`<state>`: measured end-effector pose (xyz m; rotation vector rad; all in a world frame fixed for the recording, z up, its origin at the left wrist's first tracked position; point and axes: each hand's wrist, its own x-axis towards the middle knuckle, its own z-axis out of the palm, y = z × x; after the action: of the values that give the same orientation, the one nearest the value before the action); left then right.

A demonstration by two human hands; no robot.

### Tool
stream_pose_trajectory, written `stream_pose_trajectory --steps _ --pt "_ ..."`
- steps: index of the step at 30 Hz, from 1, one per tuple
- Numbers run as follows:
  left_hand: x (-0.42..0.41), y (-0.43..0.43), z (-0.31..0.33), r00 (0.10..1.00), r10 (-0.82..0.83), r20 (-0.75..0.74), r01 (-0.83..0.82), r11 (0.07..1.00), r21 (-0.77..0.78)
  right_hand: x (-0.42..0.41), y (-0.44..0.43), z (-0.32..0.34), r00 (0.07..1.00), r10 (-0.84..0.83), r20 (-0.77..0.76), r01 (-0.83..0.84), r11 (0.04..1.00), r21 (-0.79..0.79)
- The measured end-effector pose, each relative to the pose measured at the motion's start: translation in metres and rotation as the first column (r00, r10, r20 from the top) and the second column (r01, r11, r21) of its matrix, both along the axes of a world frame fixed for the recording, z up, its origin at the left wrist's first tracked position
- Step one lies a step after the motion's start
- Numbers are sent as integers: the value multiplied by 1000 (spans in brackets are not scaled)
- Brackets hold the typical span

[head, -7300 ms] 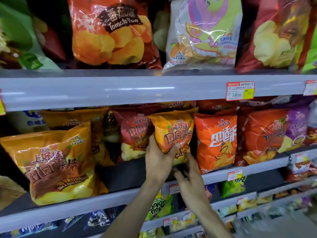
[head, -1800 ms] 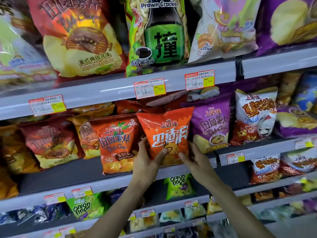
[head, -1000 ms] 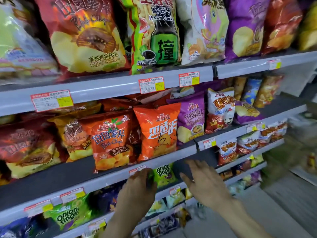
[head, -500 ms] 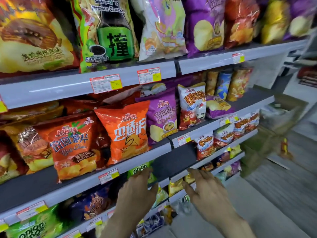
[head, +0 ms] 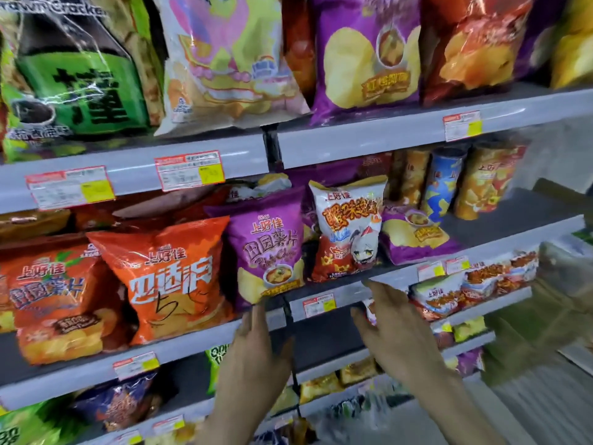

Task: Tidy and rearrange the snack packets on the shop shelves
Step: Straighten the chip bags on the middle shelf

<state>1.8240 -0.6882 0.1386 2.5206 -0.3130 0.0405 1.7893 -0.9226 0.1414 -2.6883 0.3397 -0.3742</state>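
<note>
On the middle shelf [head: 398, 279] a purple chip packet [head: 269, 248] stands upright between an orange packet [head: 173, 277] and a white-and-red packet [head: 348, 229]. Another purple packet [head: 414, 232] lies flat to the right. My left hand [head: 256, 348] is raised with straight fingers, its tips just under the purple packet's lower edge. My right hand [head: 394, 329] hovers with spread fingers in front of the shelf edge below the white-and-red packet. Neither hand holds anything.
Large packets fill the top shelf [head: 362, 133], among them a green one [head: 80, 81] and a purple one [head: 369, 56]. Tall tubes [head: 442, 184] stand at the back right. Small packets [head: 475, 284] line the lower shelves. Price tags [head: 189, 170] hang on shelf edges. The aisle floor [head: 529, 396] lies right.
Both hands let go of the orange packet, dropped, and have now risen toward the purple packet. My view has shifted right along the shelves.
</note>
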Motion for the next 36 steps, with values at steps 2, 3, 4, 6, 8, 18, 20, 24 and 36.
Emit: stream_pose_trajectory --steps 2,3,4,6,8,18,20,24,36 --pt "10 -14 0 997 73 25 -70 991 -112 15 -17 -1 998 43 44 -45 997 62" --pt "17 -19 0 992 122 38 -114 980 -160 23 -23 -1 996 62 68 -68 993 92" --pt "25 -24 0 983 178 49 -165 965 -204 31 -28 0 993 76 87 -86 988 127" --pt "41 -32 1 961 277 26 -259 925 -277 48 -37 -1 987 95 128 -121 969 215" --pt "53 -39 3 949 317 -8 -304 902 -308 66 -43 -4 982 105 156 -154 924 350" --pt "101 -54 1 877 479 -36 -434 760 -483 105 -43 -4 940 48 339 -271 711 649" --pt "100 -57 2 878 479 -14 -418 751 -511 109 -43 -5 925 42 378 -303 683 665" --pt "91 -66 8 852 520 70 -406 737 -540 112 -45 -10 906 -2 422 -311 674 670" --pt "38 -68 28 782 575 240 -388 750 -536 113 -45 -19 902 -36 430 -259 752 606"
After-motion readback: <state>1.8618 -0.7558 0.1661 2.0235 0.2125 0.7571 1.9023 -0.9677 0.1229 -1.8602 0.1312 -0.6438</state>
